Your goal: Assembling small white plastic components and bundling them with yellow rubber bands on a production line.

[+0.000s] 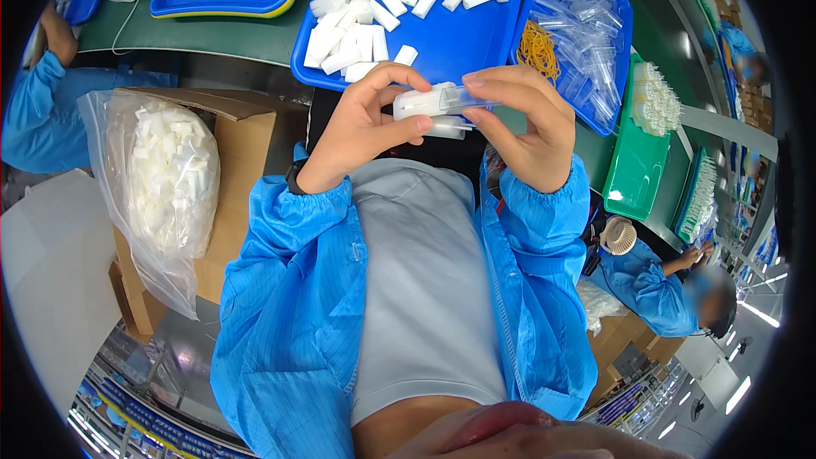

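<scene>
My left hand (361, 127) grips a white rectangular plastic piece (418, 104) between thumb and fingers, just in front of the blue tray (476, 38). A clear plastic sleeve (459, 99) sits at that piece's right end, pinched by the thumb and fingers of my right hand (531, 123). Below them, a second white piece with a clear end (448, 128) shows under my left thumb; part of it is hidden. Many similar white blocks (340, 25) lie heaped in the blue tray beyond my hands.
At the right, a blue tray (625, 13) holds clear plastic sleeves (582, 34) and yellow rubber bands (538, 49). A green tray (636, 174) carries white parts. To the left, a bag of white pieces (174, 178) rests in a cardboard box (246, 149). Co-workers sit on both sides.
</scene>
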The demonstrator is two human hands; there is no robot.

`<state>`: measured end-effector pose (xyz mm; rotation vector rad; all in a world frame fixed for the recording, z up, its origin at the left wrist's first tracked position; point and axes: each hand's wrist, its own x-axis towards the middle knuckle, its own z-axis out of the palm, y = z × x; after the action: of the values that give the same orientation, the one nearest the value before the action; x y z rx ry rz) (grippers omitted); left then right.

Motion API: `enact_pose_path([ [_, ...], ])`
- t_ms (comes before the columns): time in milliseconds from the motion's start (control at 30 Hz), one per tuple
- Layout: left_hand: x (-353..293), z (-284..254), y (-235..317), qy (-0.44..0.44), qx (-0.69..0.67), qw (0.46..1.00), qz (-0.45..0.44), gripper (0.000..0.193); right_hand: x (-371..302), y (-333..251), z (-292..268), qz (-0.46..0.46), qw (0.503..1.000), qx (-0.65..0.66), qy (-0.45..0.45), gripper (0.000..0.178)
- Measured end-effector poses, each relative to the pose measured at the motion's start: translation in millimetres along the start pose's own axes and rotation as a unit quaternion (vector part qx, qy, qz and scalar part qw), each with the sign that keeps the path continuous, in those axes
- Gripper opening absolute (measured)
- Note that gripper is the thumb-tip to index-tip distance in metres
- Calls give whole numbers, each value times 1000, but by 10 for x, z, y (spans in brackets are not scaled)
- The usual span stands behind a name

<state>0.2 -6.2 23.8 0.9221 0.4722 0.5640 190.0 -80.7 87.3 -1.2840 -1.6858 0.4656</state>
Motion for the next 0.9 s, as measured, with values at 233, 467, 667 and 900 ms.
enact_pose_path([
  [233, 21, -7, -50, 0, 83, 995, 57, 30, -4, -14, -1, -2, 1000, -2, -18, 26],
  [467, 11, -22, -39, 8, 35, 999, 36, 28, -41, 1, -132, 28, 999, -20, -16, 27],
  [667, 12, -27, -79, -14, 72, 996, 58, 25, 1, 12, -128, -16, 996, -53, -75, 29],
  [900, -9, -40, -71, -18, 55, 997, 57, 24, -11, 50, -108, -29, 995, -53, -82, 24],
])
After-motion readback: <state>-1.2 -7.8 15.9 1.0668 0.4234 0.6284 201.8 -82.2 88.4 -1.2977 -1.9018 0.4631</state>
